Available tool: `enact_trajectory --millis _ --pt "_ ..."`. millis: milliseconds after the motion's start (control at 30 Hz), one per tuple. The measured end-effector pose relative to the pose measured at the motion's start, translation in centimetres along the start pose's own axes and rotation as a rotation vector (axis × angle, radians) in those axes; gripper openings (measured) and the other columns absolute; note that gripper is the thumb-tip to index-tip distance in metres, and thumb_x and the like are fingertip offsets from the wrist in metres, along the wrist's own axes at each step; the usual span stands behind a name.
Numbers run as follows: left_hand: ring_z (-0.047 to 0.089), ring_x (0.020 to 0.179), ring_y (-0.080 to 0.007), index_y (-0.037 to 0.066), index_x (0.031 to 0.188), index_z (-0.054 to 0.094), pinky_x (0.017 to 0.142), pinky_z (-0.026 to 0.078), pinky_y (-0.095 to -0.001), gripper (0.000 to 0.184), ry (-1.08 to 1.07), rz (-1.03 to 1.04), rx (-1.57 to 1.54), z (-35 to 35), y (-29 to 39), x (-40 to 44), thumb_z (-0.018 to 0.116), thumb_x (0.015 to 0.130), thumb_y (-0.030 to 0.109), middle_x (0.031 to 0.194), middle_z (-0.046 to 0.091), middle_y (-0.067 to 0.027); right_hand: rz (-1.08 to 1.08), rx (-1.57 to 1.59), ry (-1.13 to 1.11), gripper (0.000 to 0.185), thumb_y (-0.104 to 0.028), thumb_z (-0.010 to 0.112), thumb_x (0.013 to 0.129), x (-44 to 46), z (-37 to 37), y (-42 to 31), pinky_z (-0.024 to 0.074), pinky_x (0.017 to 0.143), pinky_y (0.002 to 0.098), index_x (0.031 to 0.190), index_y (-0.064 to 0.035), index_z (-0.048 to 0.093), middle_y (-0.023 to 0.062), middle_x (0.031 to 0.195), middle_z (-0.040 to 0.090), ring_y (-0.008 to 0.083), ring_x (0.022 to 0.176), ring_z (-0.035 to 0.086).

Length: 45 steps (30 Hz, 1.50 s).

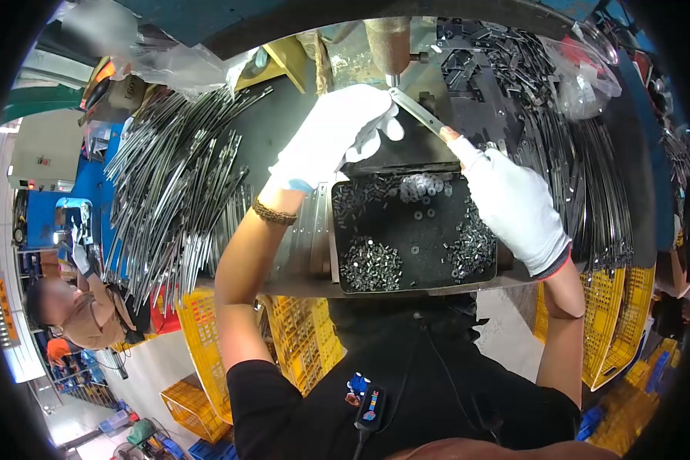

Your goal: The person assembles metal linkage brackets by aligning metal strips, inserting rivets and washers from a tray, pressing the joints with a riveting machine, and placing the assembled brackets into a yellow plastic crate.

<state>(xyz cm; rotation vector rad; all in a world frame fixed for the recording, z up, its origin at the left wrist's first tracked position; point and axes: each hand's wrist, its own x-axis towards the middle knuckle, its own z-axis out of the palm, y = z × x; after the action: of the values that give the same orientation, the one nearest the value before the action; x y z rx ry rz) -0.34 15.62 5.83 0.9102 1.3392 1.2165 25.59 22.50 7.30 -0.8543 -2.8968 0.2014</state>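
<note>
Both my hands wear white gloves. My right hand [510, 199] pinches the near end of a flat metal strip [418, 113], with a bare fingertip on it. The strip's far end lies under the tip of a vertical press spindle [388, 46]. Close to that far end is my left hand [345, 130], its fingers bent and partly apart; whether it holds anything small cannot be made out. Below both hands sits a black tray [395, 287] with piles of small metal parts [370, 265] and washers [422, 186].
Long thin metal rods [180, 176] lie heaped on the left, and more strips [583, 184] on the right. Short dark plates [491, 65] are piled at the back right. Yellow crates [303, 330] stand below the bench edge. Another person [77, 310] sits at far left.
</note>
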Motion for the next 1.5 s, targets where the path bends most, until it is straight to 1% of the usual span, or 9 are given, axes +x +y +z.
enact_trajectory --millis 367,533,633,733,833,1133,1233,1367,1500 --pt "0.049 0.056 -0.0061 0.0 0.115 0.066 0.047 0.035 -0.0193 0.031 -0.001 -0.033 0.041 0.0 0.9 -0.6 0.053 0.102 0.025 0.092 0.07 -0.0077 -0.092 0.206 0.135 0.048 -0.013 0.06 0.094 0.5 -0.5 1.4 0.0537 0.062 0.0377 0.141 -0.0179 0.056 0.0122 0.086 0.066 0.0293 0.068 0.065" --pt "0.066 0.077 -0.0145 0.0 0.119 0.063 0.069 0.053 -0.0285 0.034 0.429 0.883 0.951 3.2 -3.5 -6.6 0.074 0.089 0.013 0.098 0.071 -0.009 0.208 0.262 0.388 0.049 -0.009 0.068 0.09 -2.8 0.8 0.1 0.0578 0.071 0.0309 0.138 -0.0172 0.059 0.0121 0.115 0.072 0.0281 0.089 0.073" --pt "0.065 0.092 -0.0141 0.001 0.126 0.062 0.078 0.053 -0.0295 0.037 0.191 0.181 0.054 10.5 -2.6 -9.4 0.072 0.092 0.012 0.111 0.069 -0.0094 0.149 0.211 0.251 0.059 -0.01 0.073 0.086 -5.3 1.6 -2.9 0.0574 0.067 0.0325 0.141 -0.0158 0.056 0.0111 0.106 0.073 0.0279 0.083 0.073" --pt "0.068 0.095 -0.0146 0.0 0.126 0.058 0.089 0.052 -0.0282 0.029 0.35 0.337 0.447 10.7 -4.4 -10.1 0.061 0.099 0.009 0.106 0.072 -0.0119 -0.108 0.289 0.357 0.066 -0.009 0.076 0.082 -7.0 5.6 -3.2 0.055 0.06 0.033 0.143 -0.0173 0.054 0.0087 0.092 0.07 0.0264 0.071 0.071" --pt "0.066 0.071 -0.0202 0.0 0.105 0.054 0.073 0.057 -0.0316 0.02 0.56 0.3 0.153 9.5 -4.9 -11.3 0.045 0.107 0.018 0.092 0.059 -0.0072 -0.013 0.32 0.537 0.033 -0.01 0.074 0.084 -6.7 5.5 -0.2 0.0525 0.059 0.0363 0.115 -0.0126 0.066 0.0075 0.092 0.066 0.0266 0.069 0.066" --pt "0.037 0.043 -0.0041 0.006 0.104 0.053 0.037 0.028 -0.0192 0.029 0.572 0.212 -0.2 8.3 -5.8 -12.4 0.042 0.109 0.032 0.071 0.05 0.0016 0.208 -0.21 -0.175 0.006 -0.018 0.064 0.084 -6.0 8.8 -1.0 0.05 0.071 0.0412 0.087 -0.0126 0.063 0.0066 0.084 0.059 0.0257 0.082 0.061" --pt "0.035 0.038 -0.0047 0.002 0.101 0.061 0.035 0.026 -0.0201 0.031 0.561 0.082 -0.197 8.5 -5.4 -12.4 0.047 0.108 0.028 0.064 0.053 -0.0015 0.467 0.351 -0.193 0.005 -0.015 0.057 0.085 -5.5 10.2 -0.5 0.0491 0.074 0.0403 0.087 -0.0104 0.057 0.0095 0.085 0.056 0.0273 0.088 0.06" --pt "0.039 0.037 -0.0042 -0.001 0.117 0.065 0.035 0.024 -0.0203 0.03 0.491 -0.062 -0.087 9.3 -4.5 -12.1 0.052 0.106 0.024 0.067 0.062 -0.0054 0.055 -0.257 -0.212 0.006 -0.014 0.061 0.086 -4.2 10.0 0.9 0.0503 0.071 0.0399 0.084 -0.0083 0.062 0.0096 0.081 0.062 0.029 0.076 0.063" --pt "0.048 0.045 -0.0066 -0.002 0.145 0.045 0.039 0.036 -0.0192 0.045 0.14 -0.2 -0.228 8.9 -4.2 -12.3 0.05 0.105 0.017 0.089 0.068 -0.0118 0.233 1.377 -0.073 0.019 -0.011 0.066 0.097 -3.5 7.0 -0.1 0.0543 0.078 0.0287 0.112 -0.0001 0.067 0.0052 0.103 0.071 0.0123 0.091 0.067"
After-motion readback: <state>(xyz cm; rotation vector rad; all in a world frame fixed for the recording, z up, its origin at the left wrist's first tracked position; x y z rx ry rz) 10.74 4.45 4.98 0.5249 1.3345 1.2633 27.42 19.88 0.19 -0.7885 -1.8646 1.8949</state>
